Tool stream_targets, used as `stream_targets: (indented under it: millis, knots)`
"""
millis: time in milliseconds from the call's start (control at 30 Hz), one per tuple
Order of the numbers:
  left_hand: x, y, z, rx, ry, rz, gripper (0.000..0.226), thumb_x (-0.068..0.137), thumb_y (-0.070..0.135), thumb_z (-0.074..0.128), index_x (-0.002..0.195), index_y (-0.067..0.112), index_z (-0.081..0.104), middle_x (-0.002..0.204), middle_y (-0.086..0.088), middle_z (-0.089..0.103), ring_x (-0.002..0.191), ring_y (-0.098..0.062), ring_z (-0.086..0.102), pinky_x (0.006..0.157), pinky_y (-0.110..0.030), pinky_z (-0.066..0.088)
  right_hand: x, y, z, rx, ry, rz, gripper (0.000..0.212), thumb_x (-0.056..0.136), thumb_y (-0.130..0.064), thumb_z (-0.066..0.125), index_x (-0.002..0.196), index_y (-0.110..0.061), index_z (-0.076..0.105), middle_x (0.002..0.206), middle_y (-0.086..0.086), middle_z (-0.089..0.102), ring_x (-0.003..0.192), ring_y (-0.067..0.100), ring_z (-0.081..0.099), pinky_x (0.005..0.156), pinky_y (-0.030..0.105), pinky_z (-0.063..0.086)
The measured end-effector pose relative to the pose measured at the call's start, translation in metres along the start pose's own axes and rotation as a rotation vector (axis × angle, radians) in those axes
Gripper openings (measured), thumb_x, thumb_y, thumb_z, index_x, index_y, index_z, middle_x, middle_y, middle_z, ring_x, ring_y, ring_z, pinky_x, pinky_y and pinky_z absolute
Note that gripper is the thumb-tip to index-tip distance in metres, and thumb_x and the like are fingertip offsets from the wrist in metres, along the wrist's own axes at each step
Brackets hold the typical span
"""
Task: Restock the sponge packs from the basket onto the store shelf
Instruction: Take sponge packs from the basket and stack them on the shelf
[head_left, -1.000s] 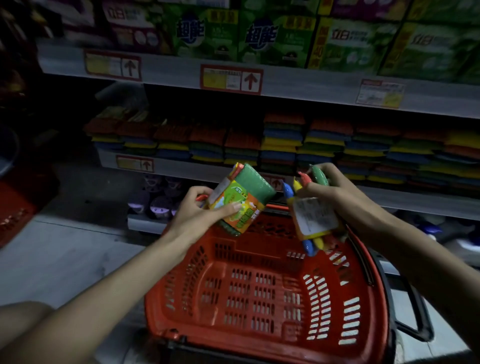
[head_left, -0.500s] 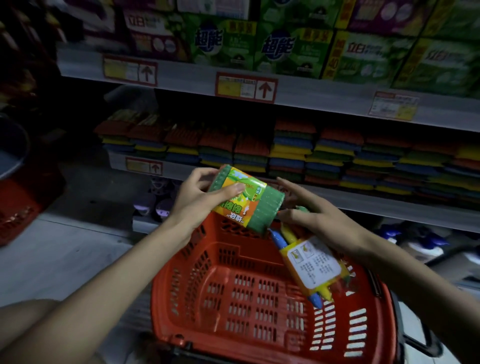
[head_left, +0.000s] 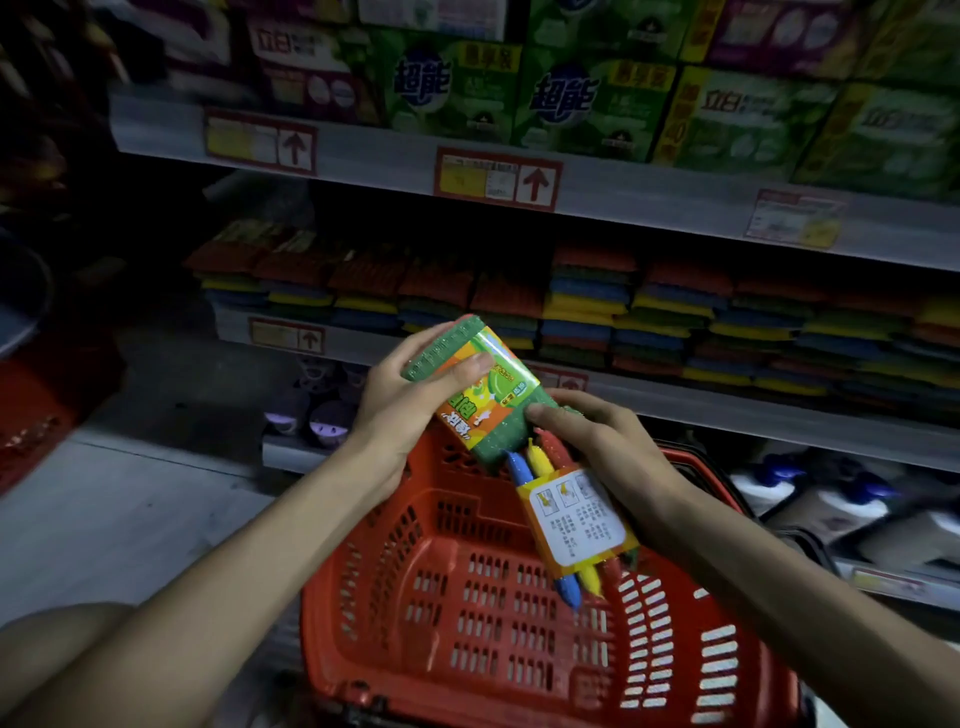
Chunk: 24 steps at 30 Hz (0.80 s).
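My left hand (head_left: 402, 410) grips a green sponge pack (head_left: 483, 395) with an orange and green label, held tilted above the red basket (head_left: 467, 597). My right hand (head_left: 602, 452) holds a multicolour sponge pack (head_left: 571, 519) with a white label, its blue, yellow and red edges showing. The fingers of that hand also touch the lower end of the green pack. The basket's inside shows no packs. Behind the hands, the middle shelf (head_left: 727, 415) carries rows of stacked colourful sponge packs (head_left: 587, 306).
An upper shelf (head_left: 597, 192) holds green and purple detergent boxes (head_left: 587, 98) with price tags below. The lowest shelf has purple items (head_left: 322, 421) at left and white bottles (head_left: 841, 504) at right. Grey floor lies at left, with another red basket (head_left: 31, 415) at the edge.
Both hands came together over the basket. The left hand turned the green pack, and the right hand lowered the multicolour pack and reached its fingers to the green pack's lower end.
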<state>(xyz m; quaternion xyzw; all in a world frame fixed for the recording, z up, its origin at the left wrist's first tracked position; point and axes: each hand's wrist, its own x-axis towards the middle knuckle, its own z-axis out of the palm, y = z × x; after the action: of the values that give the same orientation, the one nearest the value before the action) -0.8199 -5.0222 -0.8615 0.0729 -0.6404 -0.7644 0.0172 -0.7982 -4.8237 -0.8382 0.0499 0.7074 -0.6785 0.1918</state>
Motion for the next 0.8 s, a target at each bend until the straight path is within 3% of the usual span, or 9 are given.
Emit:
stream_targets:
  millis: [67, 167, 300, 400, 533, 733, 800]
  knots:
    - [-0.001, -0.002, 0.002, -0.003, 0.007, 0.006, 0.046, 0.071, 0.026, 0.089, 0.113, 0.032, 0.072, 0.106, 0.001, 0.079, 0.1, -0.019, 0.075, 0.091, -0.037, 0.059, 0.002, 0.001, 0.0, -0.007, 0.022, 0.0, 0.029, 0.093, -0.027, 0.072, 0.12, -0.017, 0.068, 0.086, 0.013, 0.077, 0.056, 0.018, 0.07, 0.049, 0.024, 0.053]
    - [0.002, -0.004, 0.001, 0.032, 0.018, -0.006, 0.047, 0.072, 0.029, 0.09, 0.116, 0.031, 0.071, 0.106, 0.002, 0.079, 0.099, -0.017, 0.076, 0.095, -0.04, 0.058, 0.006, 0.005, 0.002, 0.005, 0.014, 0.036, 0.029, 0.093, -0.029, 0.073, 0.12, -0.017, 0.067, 0.087, 0.014, 0.077, 0.056, 0.019, 0.07, 0.049, 0.026, 0.054]
    - [0.012, 0.002, -0.004, 0.064, -0.003, -0.052, 0.081, 0.059, 0.046, 0.095, 0.132, 0.032, 0.061, 0.12, 0.003, 0.073, 0.106, -0.015, 0.072, 0.102, -0.042, 0.054, 0.01, 0.002, 0.001, 0.016, -0.016, 0.025, 0.026, 0.095, -0.028, 0.069, 0.121, -0.025, 0.068, 0.097, 0.012, 0.079, 0.066, 0.021, 0.072, 0.053, 0.027, 0.054]
    - [0.015, 0.009, -0.003, -0.078, -0.016, -0.071, 0.096, 0.058, 0.023, 0.094, 0.142, 0.025, 0.047, 0.129, -0.004, 0.063, 0.108, -0.017, 0.068, 0.099, -0.04, 0.054, 0.013, -0.004, -0.002, 0.061, -0.027, 0.028, 0.025, 0.096, -0.028, 0.067, 0.121, -0.026, 0.071, 0.1, 0.012, 0.079, 0.069, 0.023, 0.072, 0.056, 0.027, 0.056]
    - [0.007, 0.004, 0.0, -0.177, -0.049, -0.101, 0.092, 0.063, 0.016, 0.092, 0.143, 0.022, 0.044, 0.119, -0.005, 0.073, 0.105, -0.023, 0.071, 0.096, -0.048, 0.055, 0.016, -0.004, 0.003, 0.174, -0.001, 0.03, 0.026, 0.096, -0.026, 0.067, 0.12, -0.022, 0.073, 0.093, 0.012, 0.077, 0.063, 0.022, 0.069, 0.055, 0.026, 0.054]
    - [-0.009, -0.014, 0.007, -0.114, -0.079, -0.196, 0.101, 0.058, 0.039, 0.093, 0.143, 0.019, 0.044, 0.117, -0.006, 0.076, 0.104, -0.023, 0.074, 0.093, -0.051, 0.058, 0.02, -0.002, 0.011, 0.156, 0.08, -0.04, 0.028, 0.097, -0.028, 0.067, 0.125, -0.022, 0.069, 0.097, 0.009, 0.078, 0.067, 0.017, 0.072, 0.054, 0.025, 0.054]
    - [-0.009, -0.014, 0.007, -0.118, -0.052, -0.169, 0.082, 0.068, 0.031, 0.092, 0.137, 0.017, 0.051, 0.114, -0.006, 0.077, 0.102, -0.023, 0.075, 0.091, -0.048, 0.059, 0.018, -0.004, 0.014, 0.133, 0.086, -0.072, 0.028, 0.097, -0.029, 0.068, 0.124, -0.024, 0.068, 0.098, 0.01, 0.079, 0.068, 0.018, 0.072, 0.056, 0.026, 0.054]
